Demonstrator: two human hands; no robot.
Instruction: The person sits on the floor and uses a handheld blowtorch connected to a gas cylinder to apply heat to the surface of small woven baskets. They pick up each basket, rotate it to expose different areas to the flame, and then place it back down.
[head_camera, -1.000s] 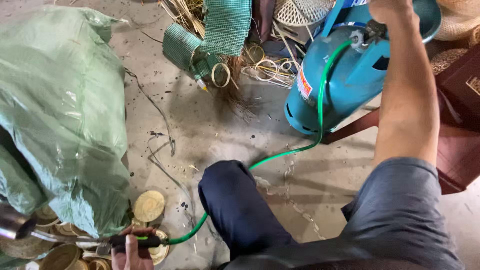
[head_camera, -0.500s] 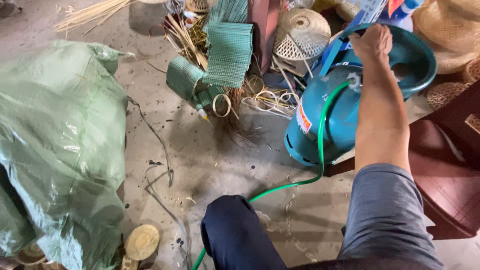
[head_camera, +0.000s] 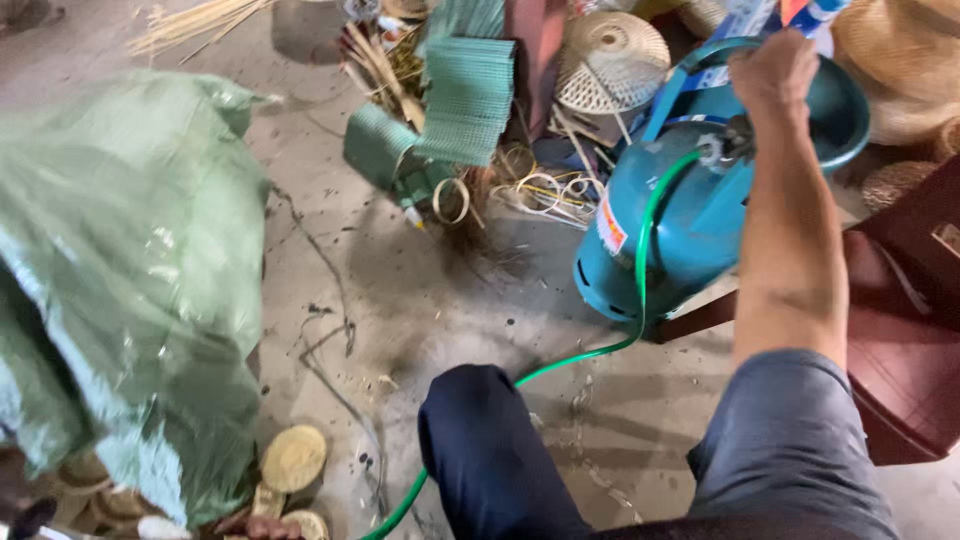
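We are reaching our right hand (head_camera: 775, 72) up and away to the valve at the top of one blue gas cylinder (head_camera: 670, 230), fingers closed around the fitting; the cylinder is leaning with its long axis tilted away to the upper right. One green hose (head_camera: 640, 270) is running from that valve down past our knee (head_camera: 480, 420) toward our left hand (head_camera: 262, 526). That hand is barely showing at the bottom edge, its grip not discernible, beside one green sack (head_camera: 130, 280) and several round woven discs (head_camera: 293, 458).
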